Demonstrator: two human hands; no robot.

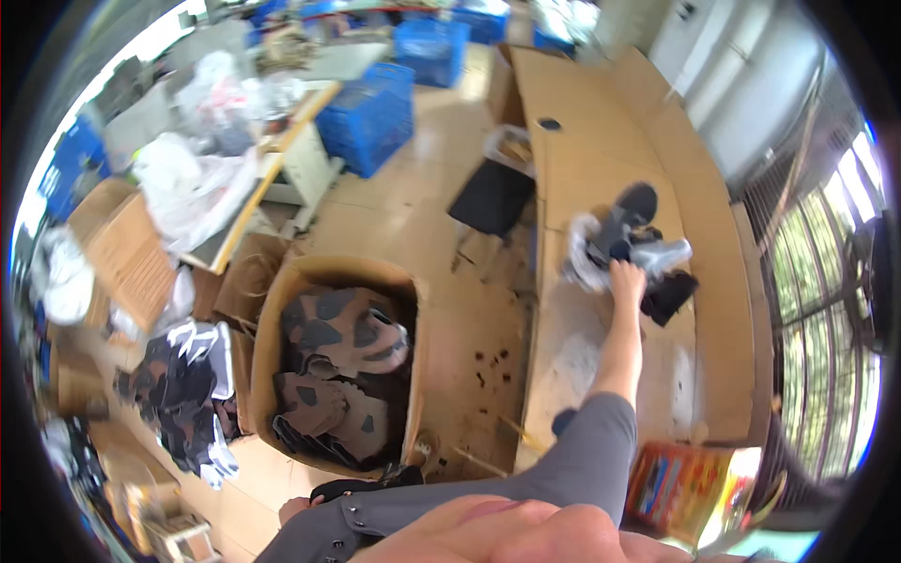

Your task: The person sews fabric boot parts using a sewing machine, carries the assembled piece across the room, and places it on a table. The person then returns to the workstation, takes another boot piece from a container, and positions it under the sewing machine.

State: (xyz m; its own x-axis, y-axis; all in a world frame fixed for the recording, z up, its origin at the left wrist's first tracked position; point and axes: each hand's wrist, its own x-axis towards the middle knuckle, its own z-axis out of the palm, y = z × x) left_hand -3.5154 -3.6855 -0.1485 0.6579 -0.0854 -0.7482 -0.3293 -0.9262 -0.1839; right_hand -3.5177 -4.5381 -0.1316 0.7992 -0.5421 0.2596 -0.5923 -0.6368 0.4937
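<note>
Right hand (627,279) is at the near edge of a small heap on a cardboard-lined bench (601,103), its fingers curled in; blur hides whether it grips anything or only touches. In that heap, a dark grey piece with a rounded end (635,205) points away from the person, a shiny light grey piece (664,253) lies to the right, a black piece (670,298) lies nearer, and crumpled whitish plastic (584,258) sits on the left.

Along the bench's right side runs a raised cardboard wall (709,202), with a barred window (826,244) beyond. A black-topped stool (491,197) stands close to the bench's left side. Left of the bench, across a floor strip dotted with dark scraps, an open carton (259,375) holds dark and brown flat pieces (361,413). More dark pieces (178,403) are heaped beyond it, and blue crates (371,122) stand farther off. A red and orange box (678,488) sits close to the right elbow.

The right arm reaches forward, nearly straight, bare below a grey sleeve (591,450). The left hand (294,509) is low, beside something black (366,484); its fingers are mostly hidden, so I cannot tell how open it is or whether it holds that.
</note>
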